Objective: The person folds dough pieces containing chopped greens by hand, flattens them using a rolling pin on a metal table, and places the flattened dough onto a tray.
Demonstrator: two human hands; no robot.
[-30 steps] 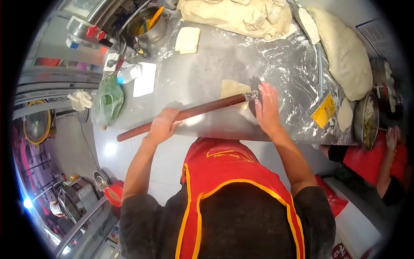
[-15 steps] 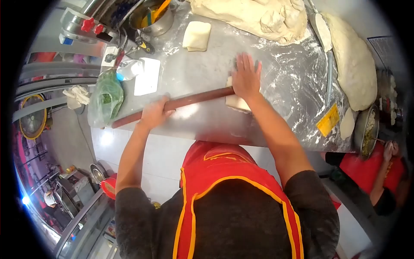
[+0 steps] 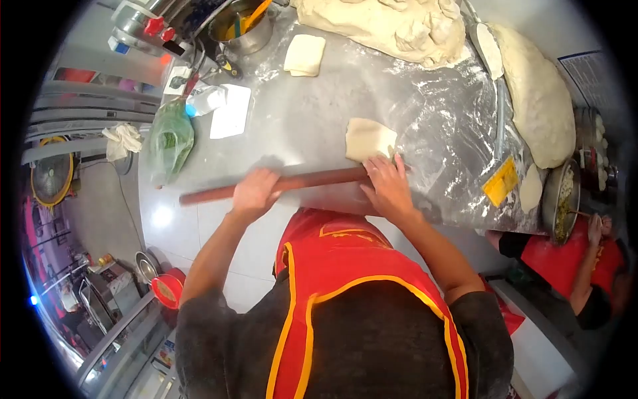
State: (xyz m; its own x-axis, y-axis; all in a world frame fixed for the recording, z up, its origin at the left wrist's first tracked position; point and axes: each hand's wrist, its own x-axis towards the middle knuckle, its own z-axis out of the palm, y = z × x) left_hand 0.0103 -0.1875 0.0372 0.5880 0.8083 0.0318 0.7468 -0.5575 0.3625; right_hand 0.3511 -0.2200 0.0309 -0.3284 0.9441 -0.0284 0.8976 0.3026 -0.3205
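A long brown wooden rolling pin [image 3: 322, 177] lies slantwise near the table's front edge. My left hand [image 3: 256, 193] is closed around it left of the middle. Toward the pin's right end, my right hand [image 3: 391, 187] wraps over the wood, thumb on the near side and fingertips at the near edge of a flattened dough piece [image 3: 369, 138]. That piece rests just beyond the pin, roughly square. Farther back sits a folded square of dough [image 3: 305, 55], apart from both hands.
A large dough mass [image 3: 392, 30] fills the back, and another dough slab [image 3: 535, 100] lies right. A yellow scraper [image 3: 500, 182] is near the right edge. On the left are a bag of greens [image 3: 171, 143], a white sheet [image 3: 230, 112] and a metal pot [image 3: 249, 43]. A co-worker [image 3: 561, 259] stands right.
The rolling pin has come toward me, uncovering the dough piece. My right hand has drawn back from its spread position above the pin and closed over the pin's right part.
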